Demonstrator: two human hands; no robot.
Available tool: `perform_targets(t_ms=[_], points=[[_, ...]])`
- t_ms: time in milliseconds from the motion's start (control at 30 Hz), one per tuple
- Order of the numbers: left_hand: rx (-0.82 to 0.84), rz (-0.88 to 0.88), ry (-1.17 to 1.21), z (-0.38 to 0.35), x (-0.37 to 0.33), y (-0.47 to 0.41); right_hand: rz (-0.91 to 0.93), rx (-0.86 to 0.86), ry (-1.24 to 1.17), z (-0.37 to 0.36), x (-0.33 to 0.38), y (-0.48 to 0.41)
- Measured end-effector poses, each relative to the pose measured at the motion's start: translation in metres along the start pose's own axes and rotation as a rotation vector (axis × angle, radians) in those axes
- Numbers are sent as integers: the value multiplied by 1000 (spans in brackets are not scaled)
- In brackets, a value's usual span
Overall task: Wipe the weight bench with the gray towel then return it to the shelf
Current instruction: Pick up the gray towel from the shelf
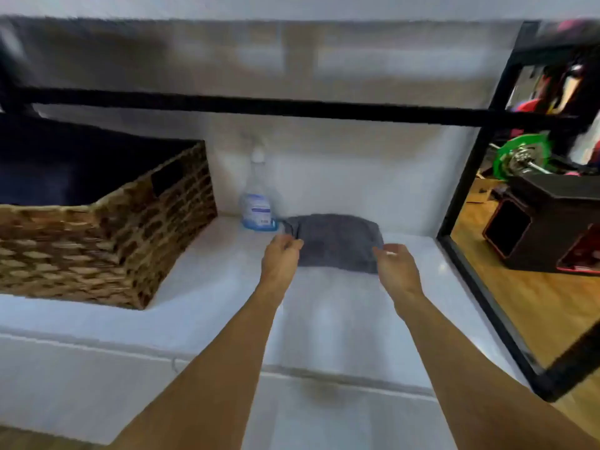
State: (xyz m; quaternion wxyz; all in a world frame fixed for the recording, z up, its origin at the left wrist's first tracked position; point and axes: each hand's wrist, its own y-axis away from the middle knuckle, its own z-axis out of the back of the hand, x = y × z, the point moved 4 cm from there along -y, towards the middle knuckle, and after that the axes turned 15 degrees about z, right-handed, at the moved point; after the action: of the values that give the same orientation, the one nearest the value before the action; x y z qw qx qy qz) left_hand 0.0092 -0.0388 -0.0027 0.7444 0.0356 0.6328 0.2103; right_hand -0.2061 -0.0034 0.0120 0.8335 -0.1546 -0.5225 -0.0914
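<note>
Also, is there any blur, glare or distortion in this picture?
In the head view, motion blur smears the wicker basket and the black bar; the wide lens slants the frame post; faint glare lies on the white shelf; blur hides whether the left hand or right hand grips the gray towel.

Gray towel, white shelf, brown woven basket, blue-labelled clear spray bottle, black frame, green weight plate

Wicker basket crowds left; spray bottle behind; black post right; shelf front open.
</note>
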Motion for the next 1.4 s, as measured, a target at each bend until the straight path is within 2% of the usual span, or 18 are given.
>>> perform_targets(t_ms=[33,133,267,367,433,533,667,800,967,1167,1400], points=[[-15,-32,-15,-8,6,-19,14,-13,49,-9,-14,-13],[-125,15,-130,-21,5,-73,-38,-47,177,-28,-46,-60],[-50,2,-181,-34,-3,-95,-27,-42,235,-47,-53,-94],[-44,22,-272,-31,2,-93,-41,16,175,-45,-50,-88],[31,21,-229,-22,1,-71,-74,35,28,-37,-38,-67],[157,85,-10,-5,-7,-18,-158,62,-163,-18,-5,-19],[108,129,155,28,-33,65,-242,8,-305,16,47,48],[99,98,275,61,-70,156,-203,-37,-399,59,109,106],[38,11,282,99,-111,267,-87,-74,-412,135,185,177],[-6,-128,302,101,-170,461,20,-182,-427,282,258,285],[76,-257,345,21,-249,671,122,-305,-446,503,302,366]])
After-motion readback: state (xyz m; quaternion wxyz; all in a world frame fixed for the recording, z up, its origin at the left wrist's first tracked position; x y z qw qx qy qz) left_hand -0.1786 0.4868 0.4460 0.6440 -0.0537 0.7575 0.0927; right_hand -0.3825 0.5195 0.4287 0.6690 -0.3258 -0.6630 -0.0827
